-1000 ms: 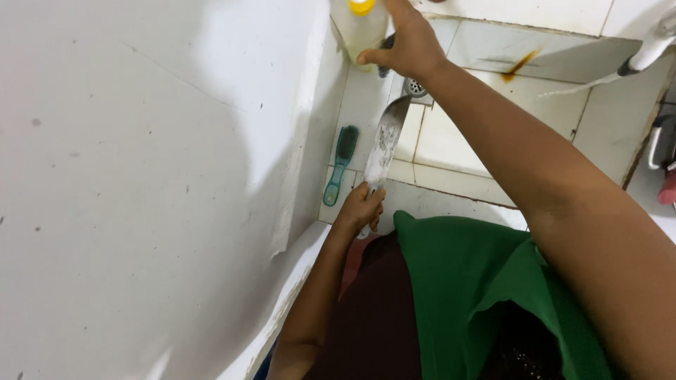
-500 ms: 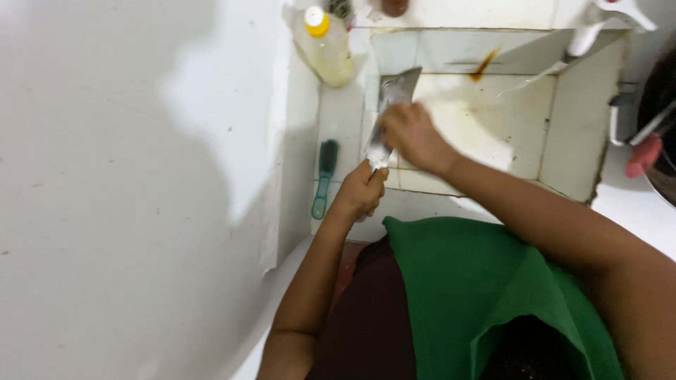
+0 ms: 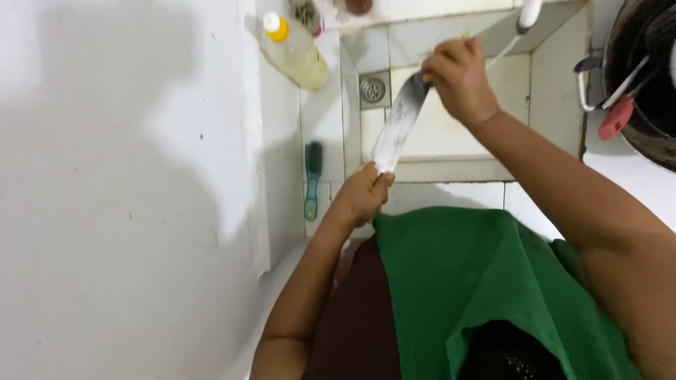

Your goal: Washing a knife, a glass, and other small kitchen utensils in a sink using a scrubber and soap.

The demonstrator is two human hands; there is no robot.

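Note:
A long soapy knife (image 3: pixel 396 130) is held over a tiled sink (image 3: pixel 451 141). My left hand (image 3: pixel 362 197) grips its handle end near my body. My right hand (image 3: pixel 458 77) closes over the far tip of the blade, close to the round drain (image 3: pixel 372 89). The blade is coated in white foam. Whether my right hand holds a sponge is hidden.
A soap bottle with a yellow cap (image 3: pixel 296 51) lies on the tiled ledge at the left. A teal brush (image 3: pixel 312 179) rests beside the sink. A dark pot with a red-handled utensil (image 3: pixel 637 91) stands at the right. A white tap (image 3: pixel 528 14) is at the back.
My right hand left the bottle, came onto the blade near the handle, then slid out to the blade's tip. The view has shifted downward.

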